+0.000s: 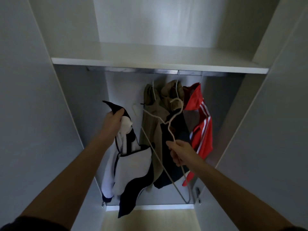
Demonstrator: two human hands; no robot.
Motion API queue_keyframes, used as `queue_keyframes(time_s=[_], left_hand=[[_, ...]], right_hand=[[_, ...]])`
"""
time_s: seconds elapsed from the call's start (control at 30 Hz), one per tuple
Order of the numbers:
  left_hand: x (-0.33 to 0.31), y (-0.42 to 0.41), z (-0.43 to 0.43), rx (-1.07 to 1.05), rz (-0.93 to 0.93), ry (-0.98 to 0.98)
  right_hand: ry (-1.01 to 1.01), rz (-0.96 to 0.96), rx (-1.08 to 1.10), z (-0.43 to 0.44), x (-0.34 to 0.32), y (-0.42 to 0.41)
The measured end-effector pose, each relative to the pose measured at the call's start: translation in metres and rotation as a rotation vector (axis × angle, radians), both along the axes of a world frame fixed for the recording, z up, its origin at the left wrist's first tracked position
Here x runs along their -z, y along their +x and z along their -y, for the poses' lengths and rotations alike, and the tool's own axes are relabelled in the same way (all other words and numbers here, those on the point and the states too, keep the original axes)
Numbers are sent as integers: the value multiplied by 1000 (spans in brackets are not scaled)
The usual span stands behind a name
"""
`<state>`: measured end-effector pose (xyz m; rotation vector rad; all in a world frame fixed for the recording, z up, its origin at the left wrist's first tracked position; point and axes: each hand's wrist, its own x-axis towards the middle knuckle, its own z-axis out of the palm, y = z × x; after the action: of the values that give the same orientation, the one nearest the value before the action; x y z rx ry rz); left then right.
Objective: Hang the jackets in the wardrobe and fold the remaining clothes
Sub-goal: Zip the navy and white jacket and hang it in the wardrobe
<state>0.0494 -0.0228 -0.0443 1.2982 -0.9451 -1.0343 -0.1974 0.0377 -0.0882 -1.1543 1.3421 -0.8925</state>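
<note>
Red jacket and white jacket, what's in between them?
In the head view, an olive jacket hangs on the rail between the white jacket and red jacket; the right hand holds a white hanger before it.

- You stand at an open built-in wardrobe [80, 100], the kind found in a home.
- Its metal hanging rail [116, 69] runs just under a white shelf [160, 64].
- From the rail hang everyday clothes: an olive jacket [151, 120] and, to its right, a red track jacket [206, 142] with white stripes.
- Below the rail, pale wood-look flooring [150, 219] meets the wardrobe's base.
</note>
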Motion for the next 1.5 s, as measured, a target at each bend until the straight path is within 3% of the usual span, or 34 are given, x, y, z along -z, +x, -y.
queue_keyframes(time_s=[0.13, 0.2, 0.27, 0.43, 0.63, 0.8, 0.9, 1.17, 1.4, 1.5], left_hand=[[-20, -30, -39, 42, 83, -25], [-24, -37, -55, 32, 94, -12], [-25, -39, -65, 8, 87, -5], [-26, -63, -82, 34, 98, 54], [-40, -91, -92, 92, 152, 82], [-66, -91, -104, 62, -67, 46], [-79, -76, -106, 22, -82, 8], [-111, -17, -113, -140, -105, -83], [-82, 15, -121, -258, 596, -248], [-74, 19, -120, -319, 823, -323]], right_hand=[[-32, -75, 82, -11, 0, -16], [-130, -225, 147, -26, 3, -24], [-269, -221, 242, -46, 2, -37], [-438, 108, 428, -82, -39, -63], [-567, 686, 543, -101, -77, -51], [-621, 903, 502, -97, -91, -33], [-619, 980, 410, -89, -96, -28], [-245, 523, -45, -111, -11, -3], [-197, 141, -187, -104, -1, -12], [-191, 100, -244, -101, 3, -14]])
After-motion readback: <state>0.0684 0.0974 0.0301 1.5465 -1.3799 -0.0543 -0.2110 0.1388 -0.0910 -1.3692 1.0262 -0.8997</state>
